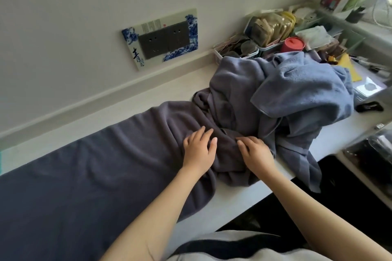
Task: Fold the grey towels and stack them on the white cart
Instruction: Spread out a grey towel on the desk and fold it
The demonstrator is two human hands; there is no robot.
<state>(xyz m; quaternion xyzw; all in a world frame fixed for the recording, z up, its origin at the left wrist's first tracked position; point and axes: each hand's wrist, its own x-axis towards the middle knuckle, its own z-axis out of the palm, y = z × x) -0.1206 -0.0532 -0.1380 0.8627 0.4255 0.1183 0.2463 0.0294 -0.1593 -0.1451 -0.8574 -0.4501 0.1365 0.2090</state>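
- Grey towel (89, 167) spread along the white counter (239, 199); we see its near edge short of the counter's front edge.
- Bare counter strip (127, 99) between towel and wall.
- Heaped towels (286, 95) bunched to the right.
- Left hand (199, 150) flat, fingers relaxed, on the towel.
- Right hand (255, 152) beside it, fingers curled, pressing into a fold.

Two hands (199, 150) — one red tub (292, 44) — two sockets (164, 39)
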